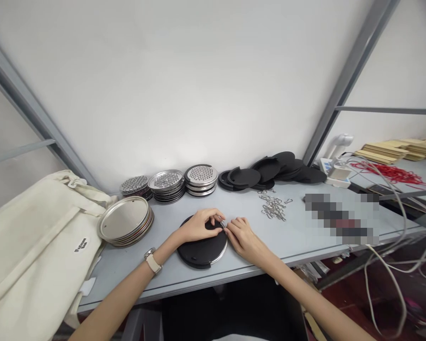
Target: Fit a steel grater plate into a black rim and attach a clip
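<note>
In front of me on the table lies a round black disc (202,251) with a silver metal rim (219,255) showing along its right side. My left hand (203,226) rests over the disc, its thumb and fingers curled together at the right edge. There the fingertips of my right hand (246,240) meet them, also pinched. A small silvery bit shows between the fingertips; whether it is a separate piece or part of the rim, I cannot tell. Behind and to the right is a pile of small metal clips (274,207).
Along the wall stand stacks of round metal graters (166,181) and overlapping black covers (244,177). Plain metal discs (124,219) are stacked at left, beside a cream bag (39,246). A blurred-out object (341,219) and white cables (390,279) are at right.
</note>
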{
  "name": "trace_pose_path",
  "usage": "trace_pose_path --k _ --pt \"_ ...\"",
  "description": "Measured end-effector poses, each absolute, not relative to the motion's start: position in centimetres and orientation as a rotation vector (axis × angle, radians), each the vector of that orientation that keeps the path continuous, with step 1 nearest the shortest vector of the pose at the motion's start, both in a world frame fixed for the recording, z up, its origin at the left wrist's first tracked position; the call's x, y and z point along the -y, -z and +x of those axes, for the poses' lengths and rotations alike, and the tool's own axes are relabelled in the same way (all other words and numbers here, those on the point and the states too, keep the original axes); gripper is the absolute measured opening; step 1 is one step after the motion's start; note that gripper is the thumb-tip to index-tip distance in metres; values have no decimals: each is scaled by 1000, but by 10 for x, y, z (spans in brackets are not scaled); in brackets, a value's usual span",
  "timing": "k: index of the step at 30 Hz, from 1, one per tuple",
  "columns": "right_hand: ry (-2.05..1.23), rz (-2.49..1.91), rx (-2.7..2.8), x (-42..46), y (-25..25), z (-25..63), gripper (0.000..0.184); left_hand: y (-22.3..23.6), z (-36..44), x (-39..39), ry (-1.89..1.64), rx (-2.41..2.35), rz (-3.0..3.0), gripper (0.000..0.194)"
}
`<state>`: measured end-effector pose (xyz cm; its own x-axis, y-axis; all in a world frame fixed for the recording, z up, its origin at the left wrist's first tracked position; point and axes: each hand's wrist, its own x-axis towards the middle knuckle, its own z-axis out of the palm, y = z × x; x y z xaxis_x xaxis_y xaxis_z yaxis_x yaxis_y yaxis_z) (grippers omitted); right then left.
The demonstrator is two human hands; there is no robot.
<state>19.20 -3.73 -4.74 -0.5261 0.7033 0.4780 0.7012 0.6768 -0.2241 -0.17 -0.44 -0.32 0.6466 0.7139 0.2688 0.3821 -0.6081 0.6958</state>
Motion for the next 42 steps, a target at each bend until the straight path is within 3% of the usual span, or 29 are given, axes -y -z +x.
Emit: trace_pose_path --k 42 --pt "-79 -1114 2312 40 42 191 18 1 -2 2 -684 -866 2153 23"
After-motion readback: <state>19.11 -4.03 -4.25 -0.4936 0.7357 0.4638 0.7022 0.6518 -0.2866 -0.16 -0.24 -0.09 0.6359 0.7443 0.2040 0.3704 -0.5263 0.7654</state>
